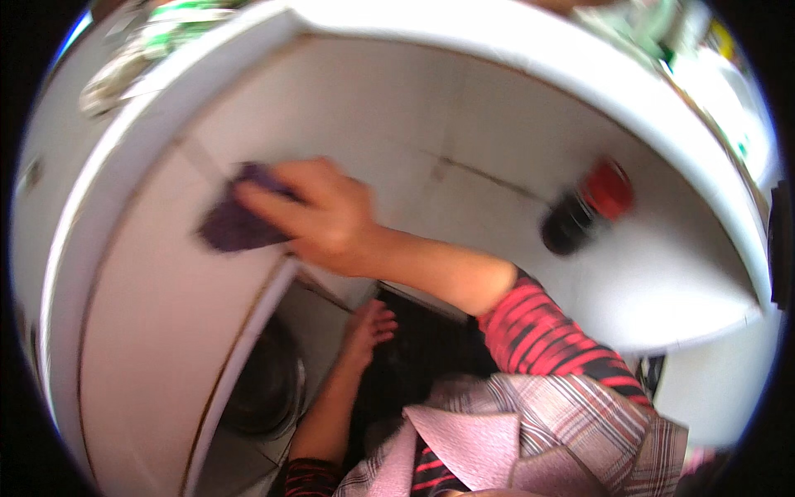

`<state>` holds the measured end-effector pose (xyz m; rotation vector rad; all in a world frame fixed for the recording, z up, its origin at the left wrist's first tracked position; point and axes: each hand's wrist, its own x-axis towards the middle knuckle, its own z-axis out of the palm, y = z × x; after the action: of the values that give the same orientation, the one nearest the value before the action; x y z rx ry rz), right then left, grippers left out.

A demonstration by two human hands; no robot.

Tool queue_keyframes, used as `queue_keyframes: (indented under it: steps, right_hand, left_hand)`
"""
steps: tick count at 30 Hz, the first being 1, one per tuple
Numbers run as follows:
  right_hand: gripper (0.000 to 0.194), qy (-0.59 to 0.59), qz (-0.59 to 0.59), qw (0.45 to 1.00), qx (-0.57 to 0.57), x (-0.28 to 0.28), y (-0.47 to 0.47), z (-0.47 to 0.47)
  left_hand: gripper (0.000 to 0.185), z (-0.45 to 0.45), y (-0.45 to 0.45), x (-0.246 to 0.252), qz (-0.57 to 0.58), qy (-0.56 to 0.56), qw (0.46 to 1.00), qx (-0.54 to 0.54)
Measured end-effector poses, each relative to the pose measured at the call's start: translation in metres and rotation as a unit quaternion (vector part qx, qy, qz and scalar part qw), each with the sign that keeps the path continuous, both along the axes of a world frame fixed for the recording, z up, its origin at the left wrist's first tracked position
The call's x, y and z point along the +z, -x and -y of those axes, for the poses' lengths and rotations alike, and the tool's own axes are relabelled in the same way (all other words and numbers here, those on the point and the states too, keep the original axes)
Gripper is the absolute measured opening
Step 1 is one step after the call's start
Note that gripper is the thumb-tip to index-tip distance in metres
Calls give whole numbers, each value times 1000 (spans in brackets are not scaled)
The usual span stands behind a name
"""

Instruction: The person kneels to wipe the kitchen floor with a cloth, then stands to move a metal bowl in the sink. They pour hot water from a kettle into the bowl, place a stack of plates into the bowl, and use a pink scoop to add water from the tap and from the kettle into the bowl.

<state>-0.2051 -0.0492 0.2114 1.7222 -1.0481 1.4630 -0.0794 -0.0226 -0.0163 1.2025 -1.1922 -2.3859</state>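
My right hand (329,211) presses a bunched dark purple cloth (248,217) against the white tiled surface (372,105), close to its inner corner. Hand and cloth are blurred. The right arm, in a red and black striped sleeve, reaches across in front of me. Lower down, my left hand (371,326) hangs below the surface's front edge with its fingers apart, holding nothing. Off to the right on the tiled surface is a container (587,208) with a red part and a black part, too blurred to name more exactly.
A raised white ledge (534,46) curves around the back of the surface. Blurred white and green items (186,28) lie beyond it at upper left, with more pale items (702,68) at upper right. Below the left section is a round, shiny dark vessel (267,379).
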Motion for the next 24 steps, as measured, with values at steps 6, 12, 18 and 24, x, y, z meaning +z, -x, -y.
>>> queue_keyframes:
  steps: [6, 12, 18, 24]
  right_hand:
    - [39, 51, 1, 999, -1, 4, 7, -10]
    - [37, -46, 12, 995, 89, -6, 7, -26]
    - [56, -324, 23, 931, 165, 1, 5, -77]
    - [47, -348, 191, 913, 94, 11, -11, -113]
  left_hand:
    - [39, -53, 1, 32, -13, -120, 993, -15]
    - [39, -95, 5, 34, 24, -103, 994, -30]
    - [35, -150, -11, 4, 65, 109, 991, 31]
    - [50, -215, -58, 45, 205, 289, 931, 87]
